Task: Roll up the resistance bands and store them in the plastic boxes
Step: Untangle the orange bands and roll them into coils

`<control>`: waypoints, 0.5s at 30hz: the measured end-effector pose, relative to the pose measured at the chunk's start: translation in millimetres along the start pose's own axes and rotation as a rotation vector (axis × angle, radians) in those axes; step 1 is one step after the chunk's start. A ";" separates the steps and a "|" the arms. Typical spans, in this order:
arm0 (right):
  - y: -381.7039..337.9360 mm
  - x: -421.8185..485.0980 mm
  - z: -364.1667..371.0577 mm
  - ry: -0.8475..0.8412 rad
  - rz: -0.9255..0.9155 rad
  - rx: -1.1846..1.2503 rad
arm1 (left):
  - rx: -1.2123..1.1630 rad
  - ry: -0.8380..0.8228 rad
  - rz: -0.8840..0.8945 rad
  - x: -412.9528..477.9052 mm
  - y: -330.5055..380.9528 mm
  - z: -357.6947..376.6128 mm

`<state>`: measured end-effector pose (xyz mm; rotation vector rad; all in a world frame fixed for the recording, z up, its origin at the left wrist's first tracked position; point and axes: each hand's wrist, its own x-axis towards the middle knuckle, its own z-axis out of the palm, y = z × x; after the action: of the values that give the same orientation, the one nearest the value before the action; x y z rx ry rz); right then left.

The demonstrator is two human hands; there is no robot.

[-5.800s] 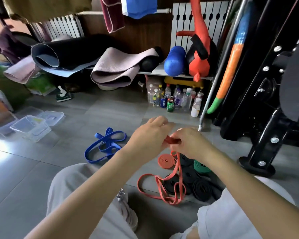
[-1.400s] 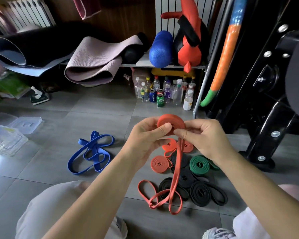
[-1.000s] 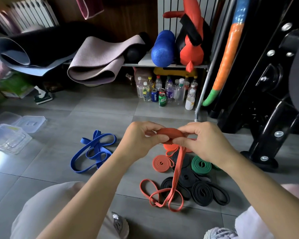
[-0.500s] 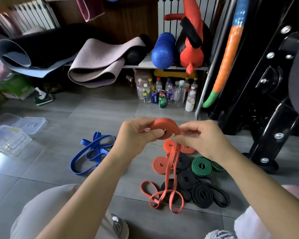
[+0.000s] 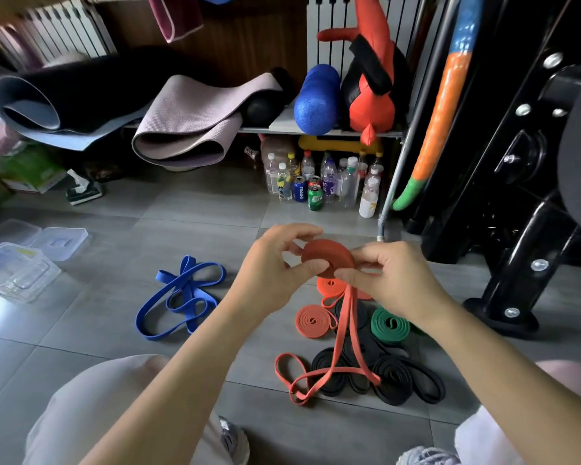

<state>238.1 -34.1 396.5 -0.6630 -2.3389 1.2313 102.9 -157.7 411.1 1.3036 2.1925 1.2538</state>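
We sit on the floor (image 5: 114,347), the plastic boxes (image 5: 17,270) well apart at our left. The red band (image 5: 327,255) is in the air, half rolled. Its loose tail (image 5: 339,330) trails onto the black bands (image 5: 406,380) and may snag them as we wind. Our left hand (image 5: 275,270) and right hand (image 5: 389,280) each pinch the coil's edge, fingers curled. If either pinch eases, we judge the springy coil would unwind.
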 end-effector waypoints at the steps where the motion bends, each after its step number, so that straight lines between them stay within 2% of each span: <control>1: 0.2 -0.8 -0.2 -0.028 -0.027 -0.115 | 0.062 -0.035 0.028 -1.3 0.6 0.5; 3: -0.3 -1.9 -0.6 -0.064 -0.070 -0.245 | 0.111 -0.091 0.020 -3.2 1.6 1.3; 5: -1.6 -1.6 -3.6 -0.065 -0.063 -0.226 | 0.050 -0.124 -0.042 -2.9 2.4 -2.3; 8: -4.8 -0.7 -8.2 -0.063 -0.033 -0.095 | -0.091 -0.115 -0.094 -2.0 4.5 -9.7; 13: -6.8 -0.9 -7.2 -0.016 -0.016 0.182 | -0.276 -0.006 -0.137 -2.5 6.2 -4.4; 15: -7.4 -0.6 -6.1 0.009 -0.016 0.225 | -0.272 -0.017 -0.138 -0.9 4.1 -2.8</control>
<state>240.3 -34.1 405.8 -0.5704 -2.1513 1.4531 103.9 -159.1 415.8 1.0348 1.9775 1.4200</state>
